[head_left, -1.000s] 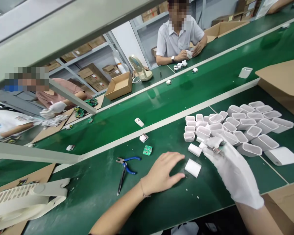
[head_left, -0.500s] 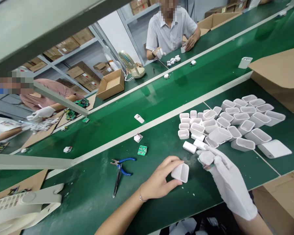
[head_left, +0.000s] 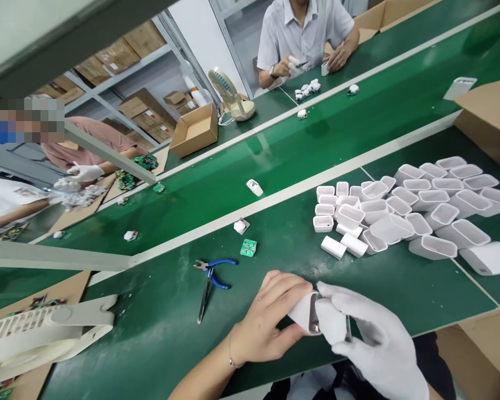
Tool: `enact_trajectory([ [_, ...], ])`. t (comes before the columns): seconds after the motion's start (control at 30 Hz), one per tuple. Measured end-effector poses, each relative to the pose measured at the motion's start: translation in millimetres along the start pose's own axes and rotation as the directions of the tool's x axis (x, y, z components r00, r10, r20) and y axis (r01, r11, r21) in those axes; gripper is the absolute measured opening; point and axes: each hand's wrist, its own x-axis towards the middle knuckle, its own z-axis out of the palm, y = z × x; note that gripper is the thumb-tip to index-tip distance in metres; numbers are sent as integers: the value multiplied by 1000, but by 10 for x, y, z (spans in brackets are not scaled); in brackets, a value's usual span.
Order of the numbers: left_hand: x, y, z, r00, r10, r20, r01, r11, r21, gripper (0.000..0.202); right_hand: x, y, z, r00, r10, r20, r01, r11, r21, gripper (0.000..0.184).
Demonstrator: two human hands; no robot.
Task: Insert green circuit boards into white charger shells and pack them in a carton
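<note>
My bare left hand [head_left: 269, 319] grips a white plastic shell [head_left: 300, 314] near the table's front edge, fingers wrapped round it. My right hand [head_left: 369, 333], in a white glove, is closed on a small white part with metal prongs [head_left: 331, 322] and presses it against the shell's open end. Both hands meet just above the green table [head_left: 170, 322]. A heap of several empty white shells [head_left: 416, 214] lies to the far right of the hands.
Blue-handled pliers [head_left: 210, 275] and a small green circuit board [head_left: 248, 247] lie left of the hands. A white fan [head_left: 37, 339] sits at the left edge, cardboard boxes [head_left: 489, 114] at the right. Other people work across the green conveyor [head_left: 316, 139].
My left hand picked a white shell off the table and drew it toward me. The gloved right hand came back from the heap with its part and joined it to the shell.
</note>
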Motion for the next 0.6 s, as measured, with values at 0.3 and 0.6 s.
enact_trajectory([
  [0.3,3,19,-56,998,61,33,-65,990,125,41,-25,-1,-21,984,-156,83,176,919,-352,49],
  [0.6,47,36,-80,993,112,37,-116,985,128,37,-113,-54,-94,955,-261,144,298,858,-419,65],
])
